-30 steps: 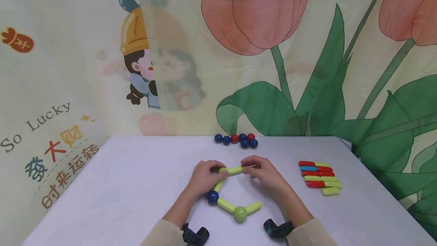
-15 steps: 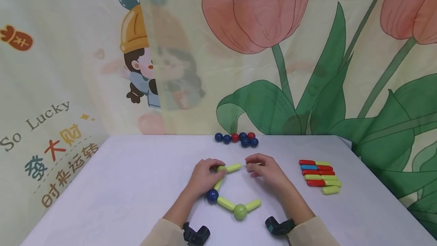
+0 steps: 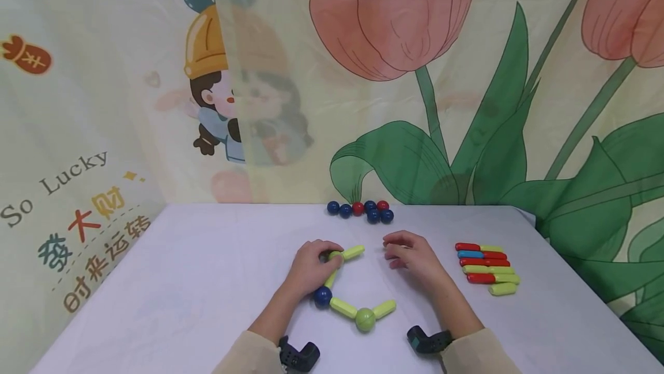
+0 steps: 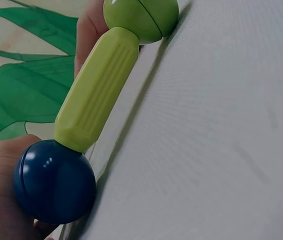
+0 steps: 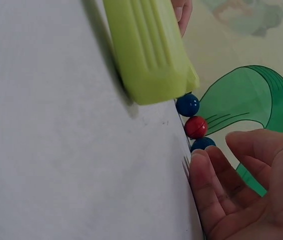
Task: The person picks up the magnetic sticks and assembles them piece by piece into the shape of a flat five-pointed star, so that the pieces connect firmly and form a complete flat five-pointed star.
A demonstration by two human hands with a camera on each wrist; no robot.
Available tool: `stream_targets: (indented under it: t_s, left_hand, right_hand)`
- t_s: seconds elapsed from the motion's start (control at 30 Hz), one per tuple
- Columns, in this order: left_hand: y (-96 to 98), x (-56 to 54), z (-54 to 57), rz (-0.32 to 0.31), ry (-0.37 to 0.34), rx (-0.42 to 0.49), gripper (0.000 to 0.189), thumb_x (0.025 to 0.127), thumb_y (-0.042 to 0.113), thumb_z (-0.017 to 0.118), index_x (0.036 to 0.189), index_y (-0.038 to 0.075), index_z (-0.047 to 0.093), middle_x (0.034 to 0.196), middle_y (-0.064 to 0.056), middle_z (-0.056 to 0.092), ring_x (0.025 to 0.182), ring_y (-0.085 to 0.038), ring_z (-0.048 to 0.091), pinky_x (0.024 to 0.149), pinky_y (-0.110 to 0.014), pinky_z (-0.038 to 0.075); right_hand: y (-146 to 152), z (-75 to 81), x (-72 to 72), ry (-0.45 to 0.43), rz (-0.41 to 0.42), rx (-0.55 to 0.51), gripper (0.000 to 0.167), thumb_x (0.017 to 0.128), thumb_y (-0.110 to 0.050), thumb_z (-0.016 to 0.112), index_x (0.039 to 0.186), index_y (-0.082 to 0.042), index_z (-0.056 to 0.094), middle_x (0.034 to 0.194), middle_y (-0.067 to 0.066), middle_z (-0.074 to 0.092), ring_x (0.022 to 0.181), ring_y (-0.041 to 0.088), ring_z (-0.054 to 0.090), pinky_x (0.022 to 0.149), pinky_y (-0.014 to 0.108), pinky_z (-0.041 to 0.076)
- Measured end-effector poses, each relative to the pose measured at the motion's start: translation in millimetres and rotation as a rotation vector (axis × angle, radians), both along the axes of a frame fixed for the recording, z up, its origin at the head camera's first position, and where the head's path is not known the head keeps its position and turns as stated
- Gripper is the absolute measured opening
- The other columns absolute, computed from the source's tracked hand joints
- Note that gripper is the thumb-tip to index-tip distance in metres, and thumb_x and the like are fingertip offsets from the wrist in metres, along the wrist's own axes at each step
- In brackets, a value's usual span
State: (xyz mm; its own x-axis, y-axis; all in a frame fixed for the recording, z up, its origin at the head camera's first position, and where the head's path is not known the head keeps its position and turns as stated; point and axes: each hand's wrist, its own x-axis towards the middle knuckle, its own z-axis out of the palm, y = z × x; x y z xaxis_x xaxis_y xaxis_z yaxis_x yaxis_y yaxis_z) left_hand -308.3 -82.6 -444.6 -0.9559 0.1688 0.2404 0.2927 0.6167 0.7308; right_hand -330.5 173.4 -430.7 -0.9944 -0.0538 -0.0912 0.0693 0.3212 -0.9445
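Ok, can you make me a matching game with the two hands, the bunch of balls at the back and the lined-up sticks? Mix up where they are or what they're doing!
1. Left hand
2. Right hand
3. Bunch of balls
4. Lined-up sticks

A. Fingers holding nothing
B. Lying to the right of both hands
C. Fingers gripping a green ball
D. Near the far edge of the table

Right pairs: 1-C, 2-A, 3-D, 4-B

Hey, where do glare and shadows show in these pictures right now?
Left wrist: small white glints on the blue ball, and a soft dark shadow beside the yellow-green rod; right wrist: a soft shadow left of the foreground rod; head: brighter, fairly even light over the white tabletop.
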Motion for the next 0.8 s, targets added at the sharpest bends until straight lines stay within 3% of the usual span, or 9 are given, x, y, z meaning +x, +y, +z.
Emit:
stream_targets:
  t_s: [0.23, 0.4, 0.5, 0.63, 0.7, 0.8]
  left_hand:
    - [0.6, 0.7, 0.9, -0.002, -0.003, -0.001, 0.022, 0.092, 0.026, 0.068, 0.111, 0.022, 0.078, 0.111, 0.000, 0.075, 0.101, -0.018, 0.059, 0.092, -0.040, 0.047]
    - [-1.0, 1.2, 3.7, 0.018, -0.012, -0.003, 0.022, 0.092, 0.026, 0.067, 0.110, 0.023, 0.078, 0.110, 0.000, 0.074, 0.099, -0.017, 0.057, 0.090, -0.039, 0.045]
    - [-0.4, 0.4, 4.7, 0.010, -0.012, -0.005, 0.022, 0.092, 0.027, 0.067, 0.110, 0.024, 0.078, 0.107, 0.001, 0.074, 0.098, -0.016, 0.056, 0.090, -0.039, 0.045]
    - [0.8, -0.9, 5.3, -0.001, -0.014, -0.009, 0.022, 0.092, 0.028, 0.066, 0.110, 0.024, 0.078, 0.104, 0.003, 0.073, 0.096, -0.016, 0.055, 0.089, -0.038, 0.044]
    - [0.5, -1.1, 5.1, 0.001, -0.016, -0.009, 0.022, 0.092, 0.027, 0.066, 0.109, 0.024, 0.079, 0.103, 0.003, 0.073, 0.095, -0.015, 0.055, 0.089, -0.038, 0.044]
    - [-0.9, -0.9, 4.0, 0.007, -0.018, -0.020, 0.022, 0.091, 0.027, 0.067, 0.109, 0.024, 0.079, 0.102, 0.004, 0.072, 0.094, -0.015, 0.055, 0.088, -0.038, 0.044]
  right_hand:
    - [6.7, -2.5, -12.0, 0.023, -0.118, 0.016, 0.034, 0.103, -0.015, 0.060, 0.136, -0.006, 0.060, 0.132, 0.018, 0.060, 0.100, 0.023, 0.066, 0.077, 0.027, 0.062]
    - [5.2, -4.2, -28.8, 0.031, -0.126, 0.049, 0.043, 0.102, -0.016, 0.059, 0.144, -0.007, 0.053, 0.133, 0.020, 0.057, 0.085, 0.020, 0.065, 0.066, 0.026, 0.060]
    - [4.3, -2.5, -40.0, 0.040, -0.115, 0.146, 0.053, 0.101, -0.018, 0.059, 0.151, -0.010, 0.045, 0.138, 0.022, 0.054, 0.084, 0.026, 0.065, 0.069, 0.032, 0.060]
    - [4.0, -0.6, -53.1, 0.102, -0.058, 0.361, 0.066, 0.099, -0.023, 0.059, 0.159, -0.011, 0.035, 0.143, 0.027, 0.050, 0.110, 0.040, 0.059, 0.094, 0.050, 0.055]
    - [3.0, -0.4, -57.1, 0.128, -0.032, 0.438, 0.068, 0.097, -0.024, 0.060, 0.160, -0.011, 0.035, 0.143, 0.029, 0.049, 0.118, 0.041, 0.054, 0.100, 0.053, 0.051]
    - [1.8, -1.0, -59.5, 0.111, -0.036, 0.421, 0.065, 0.097, -0.024, 0.060, 0.157, -0.009, 0.038, 0.141, 0.029, 0.050, 0.102, 0.036, 0.062, 0.086, 0.045, 0.056]
